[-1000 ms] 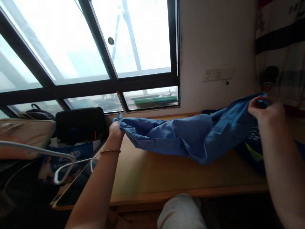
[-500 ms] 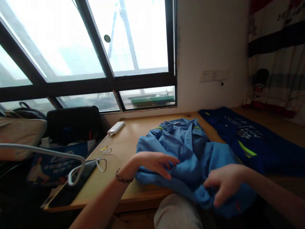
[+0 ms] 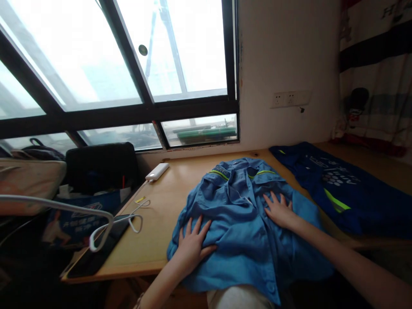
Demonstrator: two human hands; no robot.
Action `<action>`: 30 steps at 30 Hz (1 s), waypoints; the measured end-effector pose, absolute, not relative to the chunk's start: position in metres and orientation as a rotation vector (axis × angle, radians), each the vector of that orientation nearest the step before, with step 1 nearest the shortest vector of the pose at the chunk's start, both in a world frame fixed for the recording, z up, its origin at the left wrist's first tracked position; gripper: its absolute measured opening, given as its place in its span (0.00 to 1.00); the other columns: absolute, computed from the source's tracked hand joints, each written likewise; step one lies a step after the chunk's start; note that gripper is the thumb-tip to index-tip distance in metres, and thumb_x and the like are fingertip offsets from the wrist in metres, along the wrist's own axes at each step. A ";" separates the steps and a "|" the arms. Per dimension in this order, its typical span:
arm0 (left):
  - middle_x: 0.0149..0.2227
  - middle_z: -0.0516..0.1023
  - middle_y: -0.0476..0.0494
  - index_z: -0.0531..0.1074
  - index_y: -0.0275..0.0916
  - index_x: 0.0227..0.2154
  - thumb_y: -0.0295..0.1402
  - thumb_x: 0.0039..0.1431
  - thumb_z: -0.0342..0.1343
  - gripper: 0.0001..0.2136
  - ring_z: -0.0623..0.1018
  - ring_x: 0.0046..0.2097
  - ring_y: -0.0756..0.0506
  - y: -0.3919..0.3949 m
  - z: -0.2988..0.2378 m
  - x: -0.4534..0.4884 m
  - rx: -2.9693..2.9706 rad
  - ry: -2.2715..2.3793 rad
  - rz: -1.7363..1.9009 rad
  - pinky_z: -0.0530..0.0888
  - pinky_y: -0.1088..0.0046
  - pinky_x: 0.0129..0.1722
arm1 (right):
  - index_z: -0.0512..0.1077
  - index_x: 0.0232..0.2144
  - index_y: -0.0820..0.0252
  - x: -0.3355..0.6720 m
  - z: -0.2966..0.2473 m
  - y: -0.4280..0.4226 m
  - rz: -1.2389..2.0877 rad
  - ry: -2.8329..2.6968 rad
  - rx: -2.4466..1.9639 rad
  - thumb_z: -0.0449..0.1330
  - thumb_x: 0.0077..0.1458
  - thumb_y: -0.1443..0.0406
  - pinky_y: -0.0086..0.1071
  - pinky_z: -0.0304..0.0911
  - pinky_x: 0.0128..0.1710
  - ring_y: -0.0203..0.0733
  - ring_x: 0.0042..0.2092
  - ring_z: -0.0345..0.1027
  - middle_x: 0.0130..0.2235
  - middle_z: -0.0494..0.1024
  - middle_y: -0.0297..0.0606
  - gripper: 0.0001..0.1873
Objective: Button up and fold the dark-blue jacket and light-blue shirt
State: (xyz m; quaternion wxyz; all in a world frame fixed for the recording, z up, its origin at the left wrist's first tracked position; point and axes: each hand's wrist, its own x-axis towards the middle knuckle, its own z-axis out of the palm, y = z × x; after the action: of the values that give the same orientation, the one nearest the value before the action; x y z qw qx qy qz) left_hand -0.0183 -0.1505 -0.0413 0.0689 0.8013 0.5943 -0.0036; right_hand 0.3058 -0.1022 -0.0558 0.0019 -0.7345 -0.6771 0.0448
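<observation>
Far left there's a pale pinkish bag [image 3: 30, 186], with a bent white rod or tube [image 3: 61, 202] crossing in front of it, can't tell which. Next along, a blue printed bag [image 3: 86, 219] sits in front of a boxy black thing [image 3: 103, 167]. On the left end of the bench [image 3: 154, 240] there's a dark flat slab [image 3: 92, 259] by the edge, a thin white cable [image 3: 137, 213] looping around there, and a small white block [image 3: 157, 171] further back.

Then the left hand [image 3: 193, 242]: palm down, fingers spread wide, pressed flat on the lower left front of a light blue jacket [image 3: 228, 231], not pinching anything. The jacket's laid out front side up on the bench, collar towards the window [image 3: 189, 51], lime stripes over the chest, bottom hem hanging past the near edge above a pale-clothed knee [image 3: 238, 298]. It's pretty wrinkled. Right hand [image 3: 278, 210] is also flat and spread, on the other front panel, higher up.

Just right of that lies a navy garment [image 3: 354, 189] with white print, then a patterned curtain [image 3: 376, 81].
</observation>
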 end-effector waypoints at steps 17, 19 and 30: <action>0.38 0.74 0.32 0.71 0.31 0.36 0.37 0.51 0.50 0.14 0.73 0.41 0.40 0.020 0.008 0.098 2.234 1.961 0.313 0.67 0.70 0.38 | 0.65 0.46 0.64 0.238 -0.047 0.015 0.128 -1.910 -1.923 0.51 0.50 0.55 0.35 0.54 0.45 0.48 0.49 0.58 0.47 0.66 0.49 0.24; 0.38 0.74 0.29 0.71 0.29 0.36 0.33 0.55 0.43 0.15 0.74 0.40 0.40 0.040 -0.007 0.107 2.157 2.014 0.350 0.68 0.70 0.37 | 0.64 0.48 0.62 0.235 -0.057 0.014 0.130 -2.051 -1.769 0.53 0.49 0.56 0.36 0.49 0.49 0.48 0.52 0.53 0.51 0.63 0.46 0.25; 0.49 0.69 0.54 0.72 0.48 0.39 0.39 0.60 0.31 0.22 0.64 0.51 0.48 0.061 -0.048 0.093 2.399 1.405 0.600 0.60 0.73 0.50 | 0.58 0.52 0.61 0.239 -0.065 0.032 0.202 -1.963 -1.922 0.51 0.49 0.52 0.39 0.49 0.47 0.51 0.51 0.51 0.53 0.60 0.44 0.30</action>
State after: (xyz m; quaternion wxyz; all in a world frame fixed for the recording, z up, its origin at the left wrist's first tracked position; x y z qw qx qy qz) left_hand 0.0930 0.0606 -0.0483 0.1479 0.8342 0.4886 0.2085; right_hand 0.2385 0.0320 -0.0649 0.1924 -0.6846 -0.6994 0.0718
